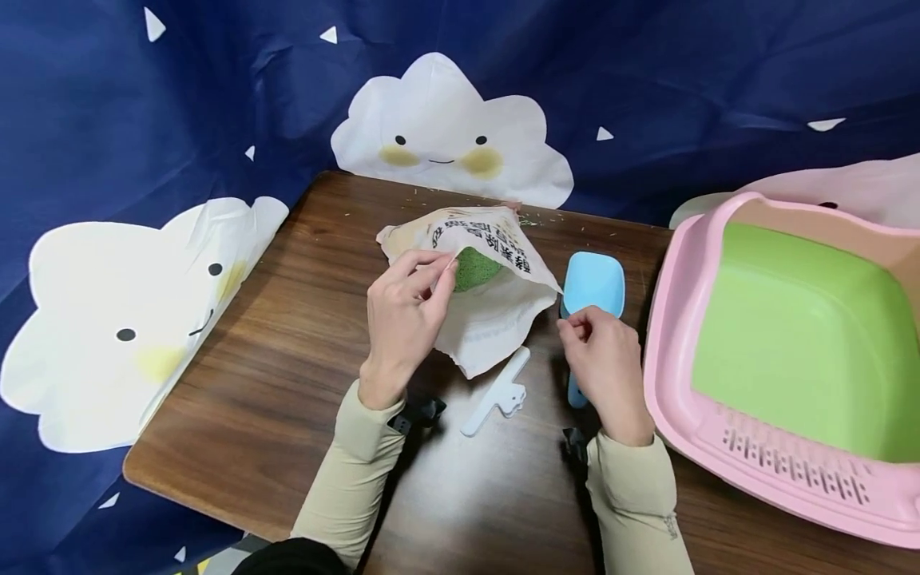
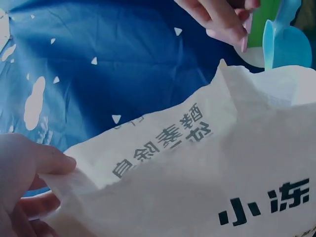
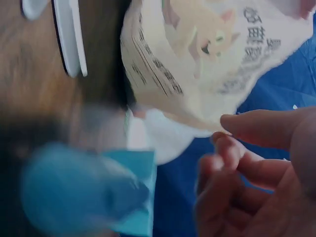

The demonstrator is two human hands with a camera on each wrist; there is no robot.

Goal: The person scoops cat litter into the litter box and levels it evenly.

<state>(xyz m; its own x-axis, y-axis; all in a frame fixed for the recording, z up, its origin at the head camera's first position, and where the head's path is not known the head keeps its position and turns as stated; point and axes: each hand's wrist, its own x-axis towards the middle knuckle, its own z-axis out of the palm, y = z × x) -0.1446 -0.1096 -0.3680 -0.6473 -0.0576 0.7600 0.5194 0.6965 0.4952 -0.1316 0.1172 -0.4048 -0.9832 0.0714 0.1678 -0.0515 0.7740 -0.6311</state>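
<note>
The left hand pinches the edge of a white bag. The bag's top gapes a bit, and 2 big dark signs show on its front. The right hand is up high – near the bag's pointy corner, not touching. Beside it is a blue scoop. Blue cloth with white shapes shows behind.

Partly hidden, perhaps green grains

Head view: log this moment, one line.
left hand: pinches bag edge; right hand: near bag corner; bag: open, green grains inside; scoop, clip: on table
</note>
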